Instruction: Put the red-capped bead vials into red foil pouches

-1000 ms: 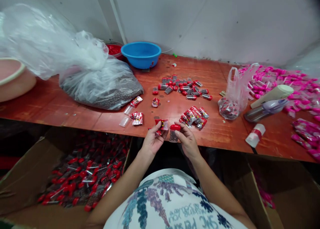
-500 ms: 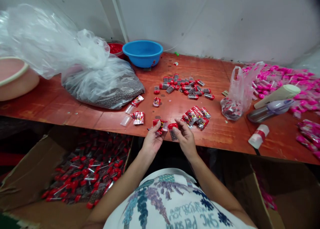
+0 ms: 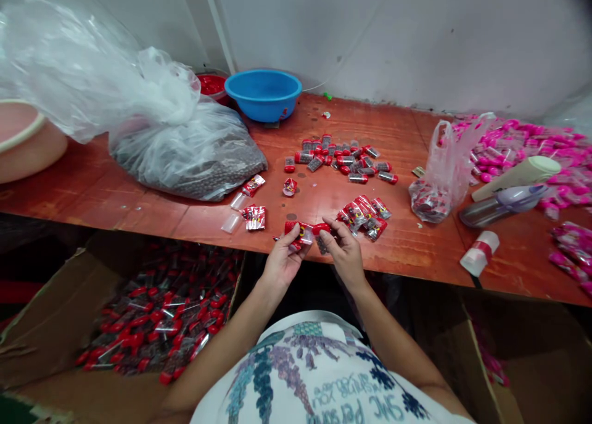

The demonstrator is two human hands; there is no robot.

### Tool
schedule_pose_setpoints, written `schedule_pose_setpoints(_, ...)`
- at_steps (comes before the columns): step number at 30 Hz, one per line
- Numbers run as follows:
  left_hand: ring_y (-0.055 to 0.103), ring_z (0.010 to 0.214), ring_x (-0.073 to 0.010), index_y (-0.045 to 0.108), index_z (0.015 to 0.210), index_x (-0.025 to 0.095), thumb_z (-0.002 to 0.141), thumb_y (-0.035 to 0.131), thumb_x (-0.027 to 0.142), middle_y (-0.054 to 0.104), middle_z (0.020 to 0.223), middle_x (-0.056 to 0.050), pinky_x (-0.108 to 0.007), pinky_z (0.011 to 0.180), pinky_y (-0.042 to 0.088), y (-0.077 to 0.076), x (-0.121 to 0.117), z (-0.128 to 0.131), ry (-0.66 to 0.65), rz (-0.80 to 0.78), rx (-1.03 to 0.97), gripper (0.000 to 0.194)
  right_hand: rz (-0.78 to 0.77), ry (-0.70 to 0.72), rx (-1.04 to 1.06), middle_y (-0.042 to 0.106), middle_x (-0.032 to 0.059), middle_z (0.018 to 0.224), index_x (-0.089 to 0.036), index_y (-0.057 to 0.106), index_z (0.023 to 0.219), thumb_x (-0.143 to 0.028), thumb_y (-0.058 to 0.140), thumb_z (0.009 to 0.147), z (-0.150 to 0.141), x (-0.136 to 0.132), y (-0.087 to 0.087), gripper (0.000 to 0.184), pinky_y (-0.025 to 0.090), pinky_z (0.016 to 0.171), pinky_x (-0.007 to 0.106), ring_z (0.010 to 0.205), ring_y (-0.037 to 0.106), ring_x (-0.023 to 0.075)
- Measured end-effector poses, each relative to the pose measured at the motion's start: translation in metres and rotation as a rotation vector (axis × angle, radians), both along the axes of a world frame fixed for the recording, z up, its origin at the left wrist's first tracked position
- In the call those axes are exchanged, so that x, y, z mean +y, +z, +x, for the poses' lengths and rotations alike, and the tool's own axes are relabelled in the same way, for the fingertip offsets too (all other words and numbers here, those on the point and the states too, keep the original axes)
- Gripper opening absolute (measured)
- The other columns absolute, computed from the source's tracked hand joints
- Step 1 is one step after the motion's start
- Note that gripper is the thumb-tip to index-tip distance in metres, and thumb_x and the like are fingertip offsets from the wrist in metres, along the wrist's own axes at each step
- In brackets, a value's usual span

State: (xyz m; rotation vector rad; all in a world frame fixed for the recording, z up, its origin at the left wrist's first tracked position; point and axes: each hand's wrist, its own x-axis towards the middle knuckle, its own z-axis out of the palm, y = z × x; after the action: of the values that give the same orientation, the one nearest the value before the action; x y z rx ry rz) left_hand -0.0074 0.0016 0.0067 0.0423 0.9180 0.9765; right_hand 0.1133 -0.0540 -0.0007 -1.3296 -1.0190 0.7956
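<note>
At the table's front edge, my left hand (image 3: 280, 265) pinches a red printed wrapper (image 3: 303, 232) with a clear part. Just right of it, my right hand (image 3: 348, 258) grips a small clear bottle (image 3: 320, 229) with a red cap and dark contents. The cap end meets or nearly touches the wrapper; fingers hide part of both. To the right of my hands is a pile of red wrappers (image 3: 363, 213). On the left lie another red wrapper (image 3: 254, 218) and clear sleeves (image 3: 230, 223). Farther back, several red-capped bottles (image 3: 345, 158) lie scattered.
A large plastic bag of dark beads (image 3: 194, 158) and a blue basin (image 3: 263, 97) stand back left. On the right are a knotted clear bag (image 3: 432, 195), a tumbler (image 3: 494, 207) and pink-capped bottles (image 3: 509, 143). Below the table, a cardboard box (image 3: 50, 307) holds many red-capped bottles.
My right hand has brought the bottle slightly left, closing the small gap to the wrapper. My left hand stays almost in place, and the view has shifted slightly.
</note>
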Motion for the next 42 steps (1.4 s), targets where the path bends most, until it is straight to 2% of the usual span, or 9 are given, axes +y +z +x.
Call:
schedule_pose_setpoints(5, 0.066, 0.063, -0.0133, 0.064, 0.073, 0.013, 0.072, 0.069, 0.007, 0.07, 0.071, -0.003, -0.025, 0.063, 0.056, -0.001, 0.0, 0.0, -0.004, 0.137, 0.028, 0.007, -0.007, 0.054, -0.038, 0.059, 0.0029, 0.1, -0.027, 0.064, 0.116, -0.033, 0.058, 0.085, 0.003, 0.001, 0.0, 0.032, 0.049, 0.078, 0.027, 0.087, 0.058, 0.0152)
schedule_pose_setpoints(8, 0.064, 0.061, -0.0118, 0.064, 0.073, 0.013, 0.066, 0.074, 0.01, 0.068, 0.069, -0.001, -0.023, 0.061, 0.054, 0.0, -0.002, 0.001, 0.009, 0.263, 0.091, 0.012, -0.046, 0.135, 0.059, 0.06, 0.0021, 0.099, -0.027, 0.064, 0.114, -0.034, 0.061, 0.083, 0.002, 0.001, -0.001, 0.033, 0.049, 0.08, 0.028, 0.087, 0.058, 0.0149)
schedule_pose_setpoints(12, 0.065, 0.065, -0.0131, 0.065, 0.077, 0.014, 0.062, 0.078, 0.013, 0.069, 0.073, -0.002, -0.025, 0.065, 0.053, 0.005, -0.005, 0.0, -0.011, 0.362, 0.144, 0.02, -0.068, 0.041, 0.293, 0.061, -0.0006, 0.09, -0.025, 0.061, 0.111, -0.033, 0.068, 0.077, -0.004, 0.002, -0.003, 0.036, 0.051, 0.07, 0.025, 0.076, 0.059, 0.0127)
schedule_pose_setpoints(15, 0.065, 0.068, -0.0141, 0.065, 0.079, 0.014, 0.06, 0.079, 0.014, 0.069, 0.077, -0.003, -0.025, 0.067, 0.052, 0.007, -0.006, -0.001, -0.059, 0.435, 0.184, 0.024, -0.075, 0.024, 0.334, 0.062, -0.0015, 0.08, -0.022, 0.061, 0.099, -0.032, 0.07, 0.075, -0.005, 0.001, -0.004, 0.027, 0.049, 0.06, 0.023, 0.068, 0.058, 0.0121)
schedule_pose_setpoints(23, 0.061, 0.064, -0.0108, 0.066, 0.074, 0.014, 0.058, 0.079, 0.013, 0.066, 0.071, 0.001, -0.023, 0.065, 0.048, 0.008, -0.005, -0.002, -0.039, 0.537, 0.234, 0.021, 0.013, 0.129, 0.125, 0.056, 0.0018, 0.097, -0.026, 0.068, 0.104, -0.029, 0.071, 0.075, -0.003, -0.005, 0.0, 0.029, 0.05, 0.067, 0.025, 0.083, 0.059, 0.0145)
schedule_pose_setpoints(28, 0.059, 0.063, -0.0108, 0.067, 0.078, 0.013, 0.06, 0.079, 0.015, 0.066, 0.071, -0.001, -0.021, 0.058, 0.045, 0.007, -0.006, -0.005, -0.166, 0.613, 0.327, 0.022, 0.004, 0.072, 0.218, 0.061, 0.0001, 0.092, -0.027, 0.061, 0.108, -0.027, 0.076, 0.069, -0.006, -0.004, -0.004, 0.042, 0.052, 0.069, 0.027, 0.08, 0.061, 0.0148)
schedule_pose_setpoints(31, 0.056, 0.058, -0.0086, 0.065, 0.075, 0.014, 0.059, 0.08, 0.015, 0.063, 0.067, 0.002, -0.019, 0.054, 0.042, 0.007, -0.001, -0.008, -0.121, 0.634, 0.368, 0.022, -0.014, 0.096, 0.253, 0.063, -0.0002, 0.095, -0.028, 0.056, 0.112, -0.027, 0.077, 0.068, -0.005, -0.003, -0.007, 0.05, 0.053, 0.072, 0.029, 0.082, 0.062, 0.0152)
schedule_pose_setpoints(35, 0.057, 0.062, -0.0095, 0.064, 0.077, 0.014, 0.058, 0.08, 0.016, 0.064, 0.071, 0.001, -0.02, 0.057, 0.043, 0.005, 0.005, -0.012, -0.074, 0.653, 0.391, 0.025, -0.084, 0.175, 0.14, 0.065, 0.0026, 0.096, -0.023, 0.062, 0.106, -0.031, 0.068, 0.077, -0.002, -0.003, -0.009, 0.03, 0.052, 0.072, 0.031, 0.08, 0.061, 0.0163)
schedule_pose_setpoints(42, 0.05, 0.053, -0.007, 0.062, 0.078, 0.015, 0.056, 0.082, 0.02, 0.06, 0.065, 0.004, -0.018, 0.047, 0.037, 0.005, 0.005, -0.011, -0.107, 0.68, 0.534, 0.03, 0.042, 0.03, -0.131, 0.063, 0.0048, 0.098, -0.026, 0.067, 0.105, -0.027, 0.063, 0.08, -0.009, -0.007, -0.011, 0.025, 0.049, 0.08, 0.033, 0.091, 0.059, 0.019)
